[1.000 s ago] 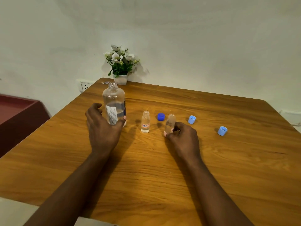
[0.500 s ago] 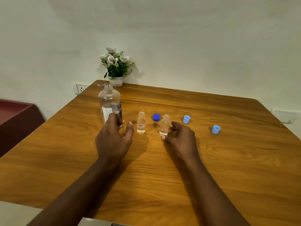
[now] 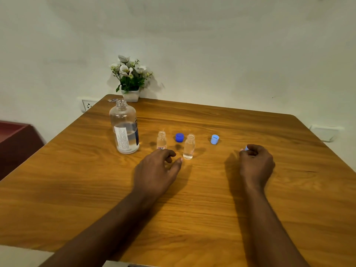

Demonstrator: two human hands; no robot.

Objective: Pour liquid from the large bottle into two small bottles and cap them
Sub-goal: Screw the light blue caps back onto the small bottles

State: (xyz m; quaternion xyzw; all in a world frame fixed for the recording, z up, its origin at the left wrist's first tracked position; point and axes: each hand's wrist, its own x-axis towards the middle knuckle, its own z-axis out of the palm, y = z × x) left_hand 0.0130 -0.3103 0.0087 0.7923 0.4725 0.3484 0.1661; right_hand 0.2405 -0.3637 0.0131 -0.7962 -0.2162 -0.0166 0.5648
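Capping: right hand [image 3: 256, 162] fingers pinch light-blue cap [image 3: 246, 148]; left hand [image 3: 156, 170] loosely curled, empty. Steady the nearer small bottle [image 3: 188, 147] first — seat cap level, then twist.

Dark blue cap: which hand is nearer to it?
Left. The left hand is just in front of the dark blue cap; the right hand is far to its right.

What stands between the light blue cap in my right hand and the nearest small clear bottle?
Nothing visible. The second light blue cap sits behind the path from the right hand's light blue cap to the small clear bottle.
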